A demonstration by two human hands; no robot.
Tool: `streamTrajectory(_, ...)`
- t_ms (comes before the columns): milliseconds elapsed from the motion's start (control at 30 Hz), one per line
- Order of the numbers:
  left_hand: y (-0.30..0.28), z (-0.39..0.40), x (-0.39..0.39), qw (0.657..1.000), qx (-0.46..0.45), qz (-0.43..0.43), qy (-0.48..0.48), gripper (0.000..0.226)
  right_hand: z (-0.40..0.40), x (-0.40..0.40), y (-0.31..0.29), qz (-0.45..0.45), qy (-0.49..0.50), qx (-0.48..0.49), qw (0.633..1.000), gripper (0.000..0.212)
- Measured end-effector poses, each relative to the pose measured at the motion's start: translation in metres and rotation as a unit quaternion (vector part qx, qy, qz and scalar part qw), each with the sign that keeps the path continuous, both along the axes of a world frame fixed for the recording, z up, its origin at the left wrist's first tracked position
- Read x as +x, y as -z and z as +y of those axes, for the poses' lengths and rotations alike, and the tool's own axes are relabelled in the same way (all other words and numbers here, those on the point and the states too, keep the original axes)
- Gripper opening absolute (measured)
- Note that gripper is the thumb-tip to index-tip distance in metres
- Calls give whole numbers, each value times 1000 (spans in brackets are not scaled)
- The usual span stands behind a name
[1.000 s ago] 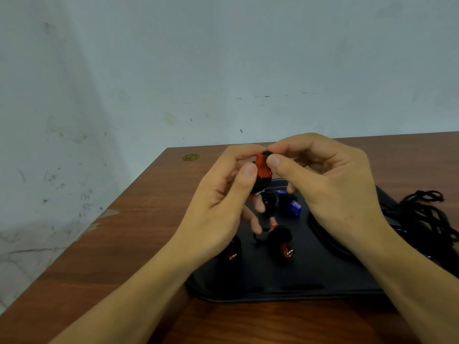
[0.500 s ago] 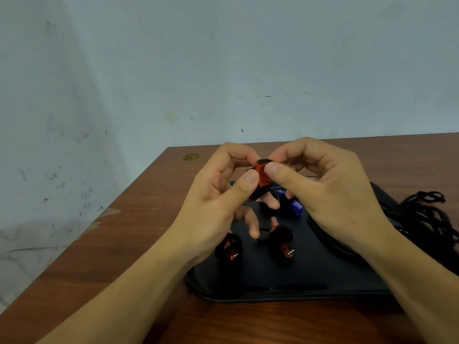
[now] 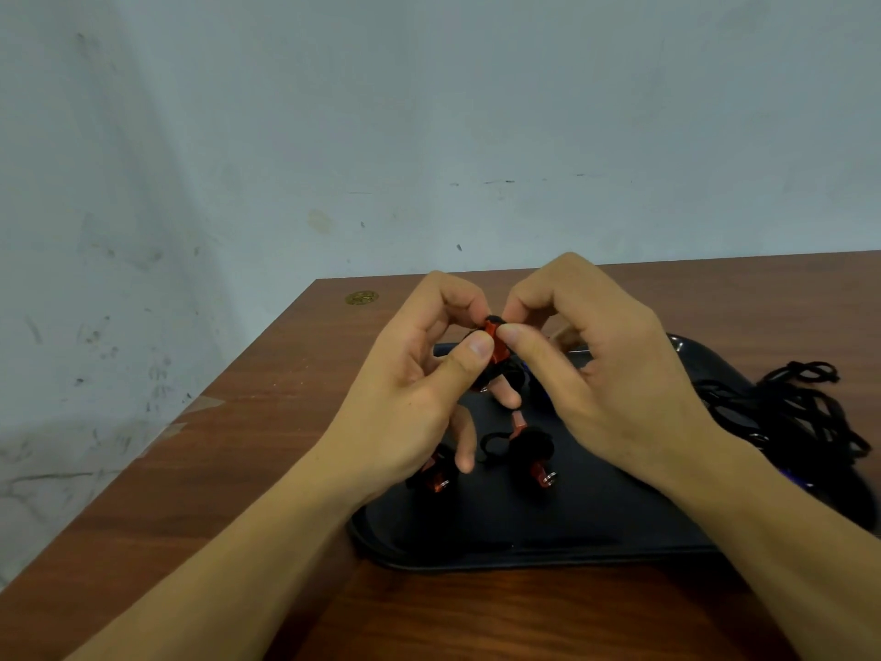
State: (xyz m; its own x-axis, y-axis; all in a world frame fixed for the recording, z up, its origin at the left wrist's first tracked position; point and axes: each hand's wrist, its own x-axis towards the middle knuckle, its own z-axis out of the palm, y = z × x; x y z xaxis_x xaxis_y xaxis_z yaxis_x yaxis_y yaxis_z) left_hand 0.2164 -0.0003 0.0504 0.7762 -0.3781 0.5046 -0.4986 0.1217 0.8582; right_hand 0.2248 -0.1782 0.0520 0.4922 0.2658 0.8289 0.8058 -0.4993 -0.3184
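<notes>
Both hands meet above a black tray (image 3: 596,531) and pinch one small red-and-black earpiece (image 3: 495,343). My left hand (image 3: 419,393) holds it between thumb and forefinger from the left, and my right hand (image 3: 605,388) pinches its top from the right. Most of the piece is hidden by the fingers. On the tray below lie two more red-and-black earpieces, one (image 3: 436,474) under my left hand and one (image 3: 534,453) in the middle with a short black loop of cord beside it.
The tray lies on a brown wooden table (image 3: 267,422) set against a pale wall. A tangle of black cords (image 3: 801,412) lies on the tray's right end and the table beside it. A small round gold sticker (image 3: 361,298) marks the table's far left corner.
Both hands have shifted slightly up and away with the earpiece still pinched between them. The fingers have regripped it, and the right thumb now sits over its top.
</notes>
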Motion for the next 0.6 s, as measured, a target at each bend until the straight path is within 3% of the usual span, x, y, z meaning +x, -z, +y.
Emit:
streamTrajectory(367,2,-2,3,1000,-10,11,18,9,7,-1,2,148,-114,136,973,16)
streamTrajectory(600,4,-5,2,1000,-5,21,-4,10,2,4,3,180,-142,135,964,14)
